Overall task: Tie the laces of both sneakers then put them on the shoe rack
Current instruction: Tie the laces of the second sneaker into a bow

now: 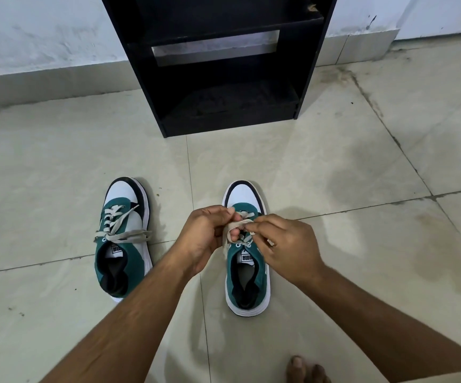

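So from my feed here: two green-and-white sneakers sit on the tiled floor (320, 167), toes pointing at the black shoe rack (218, 64), which stands against the wall a bit beyond them. Both of its visible shelves are dark and I can't make out anything on them.

Both hands are over the right sneaker (247, 250). The left hand (204, 233) is curled up tight, pinching the right sneaker's lace (237, 225) between thumb and fingers right above the tongue. The right hand (287, 241) is also pinched on that lace, its fingertips touching the strand just beside the left hand's. The lace wraps around a left finger, looks like a loop, but whether there's a knot in there I honestly can't tell, the fingers cover it.

The left sneaker (124, 239) sits well apart to the side, its lace (121, 230) lying loose across the top, ends flopped out both ways.

A bare foot (306, 369) pokes in at the bottom edge.
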